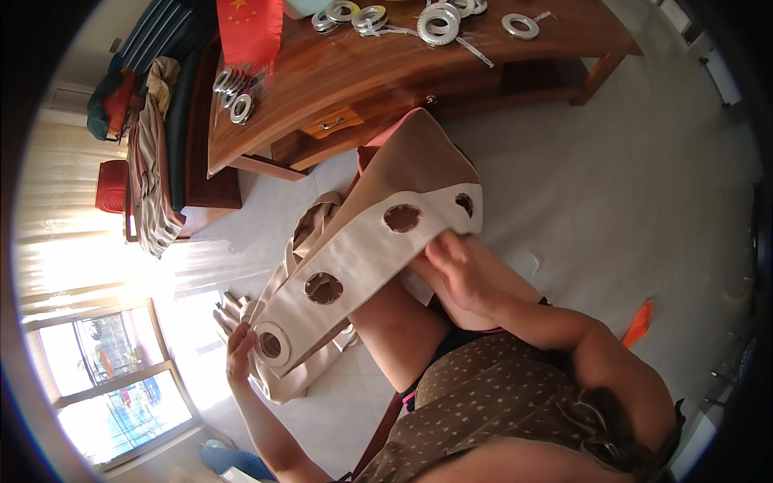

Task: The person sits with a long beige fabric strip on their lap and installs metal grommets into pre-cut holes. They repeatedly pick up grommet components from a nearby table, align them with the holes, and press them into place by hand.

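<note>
A brown curtain (416,151) lies across my lap with its pale header band (368,256) facing up. Ragged-edged round holes are cut along the band, and one pale eyelet ring (273,344) sits at its left end. My left hand (240,352) grips the fabric edge right beside that ring. Farther along, my right hand (457,265) is at the band's near edge, fingers bent against the cloth; part of its grip is hidden. The rest of the curtain hangs in folds (302,377) down to the floor at the left.
Ahead is a wooden coffee table (362,84) with silver eyelet rings (439,25) in several groups and a red flag (249,30). More curtain fabric (148,175) drapes over a dark sofa (175,133) at left. An orange item (639,323) lies on the tiled floor (604,181).
</note>
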